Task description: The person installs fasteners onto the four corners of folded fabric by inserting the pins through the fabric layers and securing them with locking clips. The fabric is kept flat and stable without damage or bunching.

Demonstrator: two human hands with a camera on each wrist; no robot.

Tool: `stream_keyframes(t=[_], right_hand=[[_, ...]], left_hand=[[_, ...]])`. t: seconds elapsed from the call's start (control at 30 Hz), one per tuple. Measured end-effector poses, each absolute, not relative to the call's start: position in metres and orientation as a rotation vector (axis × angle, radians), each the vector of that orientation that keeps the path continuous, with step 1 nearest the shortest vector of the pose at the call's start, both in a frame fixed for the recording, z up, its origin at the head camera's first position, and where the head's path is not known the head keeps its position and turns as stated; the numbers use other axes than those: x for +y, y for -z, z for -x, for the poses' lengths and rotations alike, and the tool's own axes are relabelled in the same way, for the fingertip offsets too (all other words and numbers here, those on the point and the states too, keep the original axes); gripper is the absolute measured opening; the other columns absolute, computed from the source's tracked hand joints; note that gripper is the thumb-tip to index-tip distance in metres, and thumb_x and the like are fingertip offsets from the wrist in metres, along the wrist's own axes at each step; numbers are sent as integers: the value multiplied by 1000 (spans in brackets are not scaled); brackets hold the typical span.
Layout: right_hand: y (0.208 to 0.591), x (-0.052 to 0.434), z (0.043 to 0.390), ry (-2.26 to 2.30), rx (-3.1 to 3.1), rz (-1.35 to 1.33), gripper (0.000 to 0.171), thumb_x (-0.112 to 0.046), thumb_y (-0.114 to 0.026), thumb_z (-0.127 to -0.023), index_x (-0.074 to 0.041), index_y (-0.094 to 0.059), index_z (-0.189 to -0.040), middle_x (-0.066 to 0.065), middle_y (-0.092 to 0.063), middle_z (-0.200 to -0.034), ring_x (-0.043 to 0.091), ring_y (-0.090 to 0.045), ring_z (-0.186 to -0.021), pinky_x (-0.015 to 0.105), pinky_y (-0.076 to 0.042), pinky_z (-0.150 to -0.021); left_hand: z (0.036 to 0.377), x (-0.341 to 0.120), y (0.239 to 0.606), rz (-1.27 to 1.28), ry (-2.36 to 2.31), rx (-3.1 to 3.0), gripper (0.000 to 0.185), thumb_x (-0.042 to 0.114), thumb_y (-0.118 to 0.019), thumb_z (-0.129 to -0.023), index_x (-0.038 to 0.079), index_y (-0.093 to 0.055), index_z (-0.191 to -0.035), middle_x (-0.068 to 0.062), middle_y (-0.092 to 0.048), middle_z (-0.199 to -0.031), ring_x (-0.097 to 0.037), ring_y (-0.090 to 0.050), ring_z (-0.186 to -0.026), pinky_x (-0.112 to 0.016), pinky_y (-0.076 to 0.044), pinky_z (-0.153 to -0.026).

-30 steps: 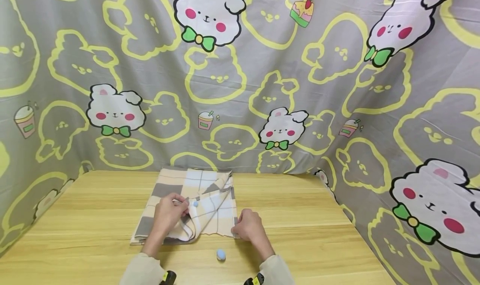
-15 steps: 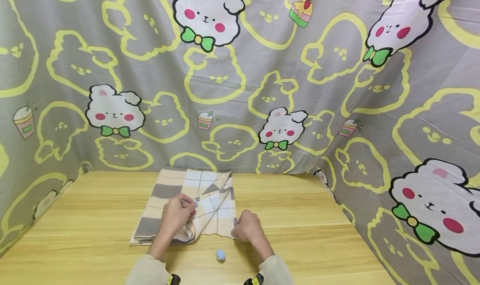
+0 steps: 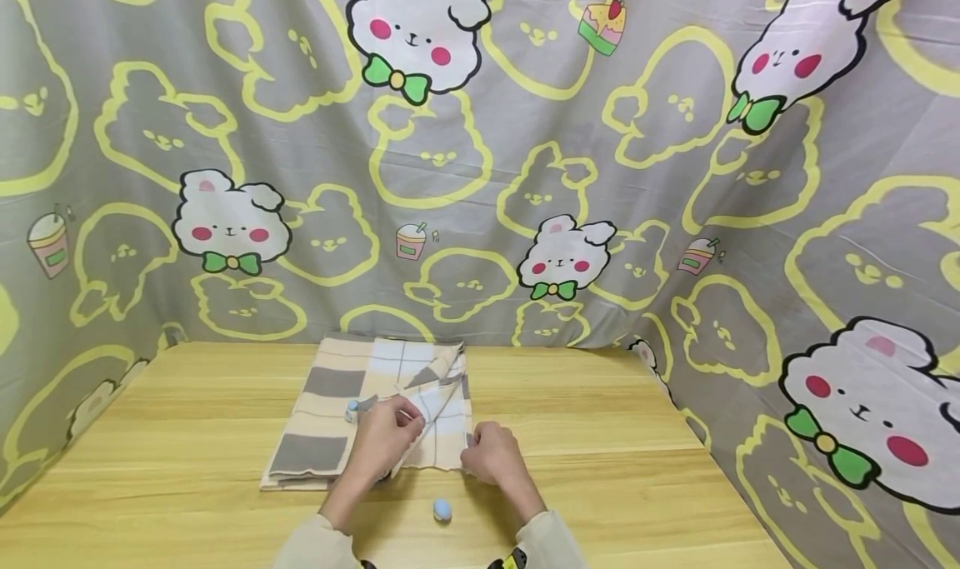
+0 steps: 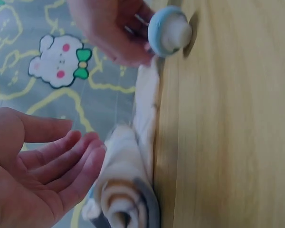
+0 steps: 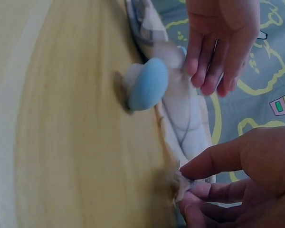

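Left hand (image 3: 386,437) lies over the folded-back flap of the checked cloth (image 3: 322,402), fingers straight & loosely spread; the L wrist view shows the palm open w/ the rolled cloth edge (image 4: 126,199) just beside the fingertips, nothing gripped. Whether the fingers actually press the flap can't be told from the head view.

Right hand (image 3: 491,454) sits at the cloth's near corner on its own side, thumb & fingers pinching the hem; the R wrist view shows the corner (image 5: 183,183) caught betw. thumb & curled fingers.

Cloth is gray/cream/white check, spread flat on the wooden table (image 3: 637,452), mostly ahead of both hands & reaching toward the backdrop. Its R part is folded over diagonally, the raised fold running from far corner down to the L hand.

Small blue-and-white cap-like piece (image 3: 442,510) lies on bare wood betw. the two wrists, nearer the person than either hand, just off the cloth's near edge, not touched. In the L wrist view it is (image 4: 168,31), past the fingertips; in the R wrist view (image 5: 147,84), just beside the cloth edge.

A second small blue-tipped piece (image 3: 351,410) rests on the cloth just beyond & outward of the L hand's knuckles, apart from the fingers.

Cartoon-print curtain (image 3: 675,177) surrounds the table.
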State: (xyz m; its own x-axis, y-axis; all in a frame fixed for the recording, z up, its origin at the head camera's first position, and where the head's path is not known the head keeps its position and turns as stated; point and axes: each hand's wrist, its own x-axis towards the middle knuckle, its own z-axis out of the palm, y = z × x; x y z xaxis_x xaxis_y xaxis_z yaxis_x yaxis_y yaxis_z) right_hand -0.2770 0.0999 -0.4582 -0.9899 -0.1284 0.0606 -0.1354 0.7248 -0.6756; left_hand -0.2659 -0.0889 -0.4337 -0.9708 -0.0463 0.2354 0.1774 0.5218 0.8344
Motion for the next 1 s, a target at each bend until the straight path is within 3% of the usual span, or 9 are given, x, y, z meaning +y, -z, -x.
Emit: stream_keyframes(t=[0.2,0.4,0.5,0.6,0.7,0.83,1.0], right_hand=[[453,102,280,-1299,-2870,-267,10,-4,-62,-73,-9,-53,-71,-1,-54,-60,12,-49,-52,25,-38,-48],[450,100,283,-1625,-2779,-266,18,-3,-67,-77,-2,-60,-94,4,-60,-61,15,-60,-54,24,-44,-51],[448,99,282,-1723,-2708,-320,16,-2,-68,-82,1,-65,-97,4,-59,-63,16,-61,-55,26,-47,-52],[446,99,282,-1834,-2643,-358,12,-5,-68,-90,5,-68,-96,10,-65,-70,16,-64,-61,30,-55,-57],[443,100,282,-1952,-2591,-388,20,-10,-66,-95,10,-69,-100,19,-71,-84,22,-71,-73,39,-61,-69],[438,103,281,-1983,-2604,-419,26,-10,-66,-95,11,-67,-110,24,-74,-99,30,-74,-87,41,-60,-82],[437,105,282,-1930,-2637,-436,29,-4,-69,-90,9,-67,-116,22,-75,-102,24,-72,-90,33,-56,-82]], left_hand=[[259,-76,434,220,1401,-2590,7,5,-76,-85,9,-71,-85,1,-71,-77,-10,-62,-71,-30,-50,-66],[256,-67,436,304,1305,-2642,20,3,-81,-77,6,-72,-94,-9,-75,-89,-19,-69,-79,-35,-55,-69],[256,-65,437,315,1281,-2659,24,3,-83,-73,6,-72,-95,-12,-75,-90,-24,-70,-80,-38,-56,-70],[255,-64,438,312,1281,-2666,28,4,-85,-70,7,-73,-96,-13,-76,-92,-26,-71,-82,-40,-56,-71],[255,-63,439,310,1289,-2668,30,4,-86,-69,7,-73,-97,-13,-76,-94,-26,-71,-82,-40,-56,-71],[256,-63,442,313,1281,-2651,25,6,-83,-73,9,-75,-96,-11,-77,-93,-25,-71,-81,-38,-56,-69],[259,-64,447,275,1255,-2608,5,10,-75,-85,13,-77,-88,-1,-77,-87,-16,-71,-77,-35,-56,-69]])
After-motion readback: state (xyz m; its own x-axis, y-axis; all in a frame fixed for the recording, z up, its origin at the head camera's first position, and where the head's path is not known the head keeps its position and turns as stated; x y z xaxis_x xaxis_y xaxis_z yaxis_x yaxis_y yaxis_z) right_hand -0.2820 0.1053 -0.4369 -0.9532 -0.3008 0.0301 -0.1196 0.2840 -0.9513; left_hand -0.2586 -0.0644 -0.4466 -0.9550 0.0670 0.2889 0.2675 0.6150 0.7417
